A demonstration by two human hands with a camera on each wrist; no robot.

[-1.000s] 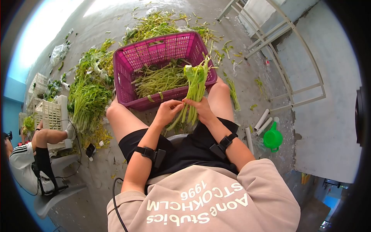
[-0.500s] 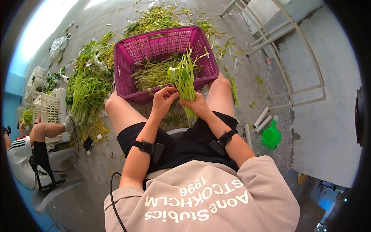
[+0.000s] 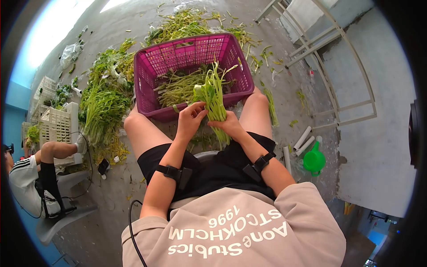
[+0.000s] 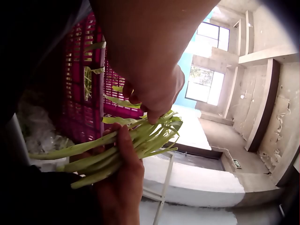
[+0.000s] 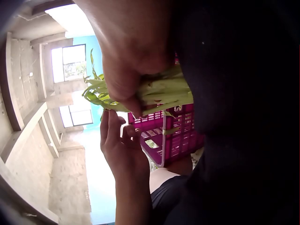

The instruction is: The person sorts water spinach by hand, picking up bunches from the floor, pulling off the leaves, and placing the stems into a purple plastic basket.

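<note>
In the head view my right hand (image 3: 227, 124) grips a bunch of leafy green stalks (image 3: 215, 100) around its lower part, leaves up and tilted away from me. The cut ends stick out below the hand. My left hand (image 3: 191, 118) is at the bunch's left side, fingers bent. In the right wrist view its fingertips (image 5: 111, 114) are right at the leaves; I cannot tell whether they pinch one. Just beyond the hands stands a purple basket (image 3: 149, 100), holding a layer of similar stalks (image 3: 180, 91). Light green strips (image 3: 175, 108) hang over its near rim.
Heaps of greens (image 3: 100, 104) lie on the floor left of and behind the basket. To the right are a metal frame (image 3: 324, 66), white tubes (image 3: 302, 138) and a green plastic vessel (image 3: 314, 161). Another person (image 3: 31, 178) sits at far left beside cream crates (image 3: 55, 124).
The bunch has shifted left and tipped more upright, its leaves now over the basket. My left hand has moved slightly up from beside my right thumb to the bunch's left side.
</note>
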